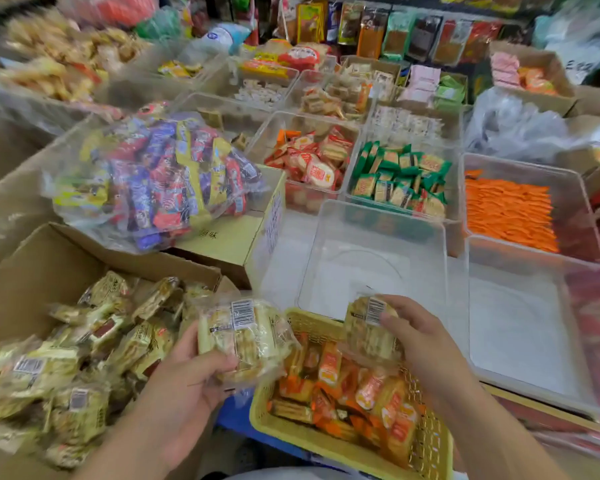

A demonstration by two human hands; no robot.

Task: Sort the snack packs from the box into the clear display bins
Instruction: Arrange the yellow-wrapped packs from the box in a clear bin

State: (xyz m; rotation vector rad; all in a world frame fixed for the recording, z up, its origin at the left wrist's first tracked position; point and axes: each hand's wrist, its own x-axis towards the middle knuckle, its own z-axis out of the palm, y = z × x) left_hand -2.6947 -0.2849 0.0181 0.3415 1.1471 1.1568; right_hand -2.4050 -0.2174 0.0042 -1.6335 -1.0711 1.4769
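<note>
A clear-wrapped snack pack (246, 337) is gripped by the left hand (194, 372), fingers curled round its near edge, just right of the cardboard box (32, 268). Its barcode face is turned up, its long axis lying roughly crosswise. A second snack pack (371, 327) is pinched by the right hand (420, 337) above the yellow basket (433, 441), long axis pointed away toward the nearest clear bin (371, 251), barcode end farthest.

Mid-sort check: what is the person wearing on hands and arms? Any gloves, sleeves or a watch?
Nothing worn shows. The left hand and right hand are bare, with no gloves, rings or bands. Both forearms are uncovered down to the bottom edge of the frame, with no sleeve, cuff or watch in view. The fingernails that show look short and unpainted.
</note>
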